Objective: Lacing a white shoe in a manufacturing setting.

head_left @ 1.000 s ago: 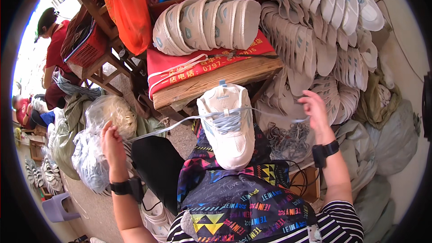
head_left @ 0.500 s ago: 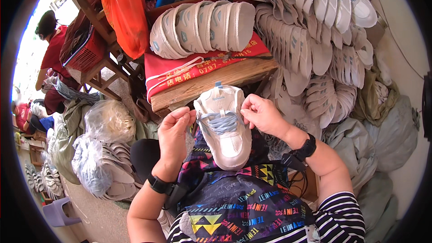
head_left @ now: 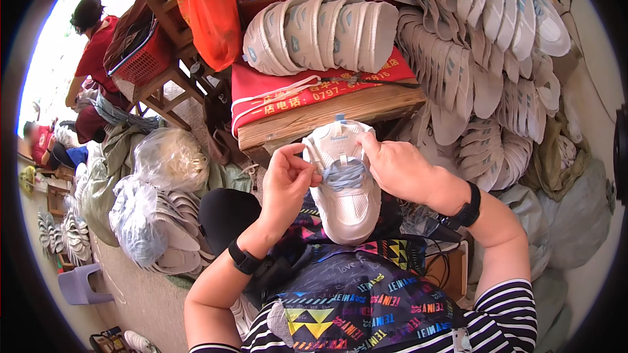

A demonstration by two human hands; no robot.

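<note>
Mid-frame, we judge lacing under way: left hand fingers pinched on the pale-blue lace, right hand clamped on the white sneaker; next, careful eyelet threading.

My left hand and right hand are bare, no gloves or rings that I can make out. Each wrist carries a black band: the left wristband is narrow with a squarish black face, the right wristband a broader black strap. My forearms are uncovered up to short sleeves striped in black and white. Over my lap lies a dark apron printed with bright triangles and coloured lettering in yellow, pink and blue.
</note>
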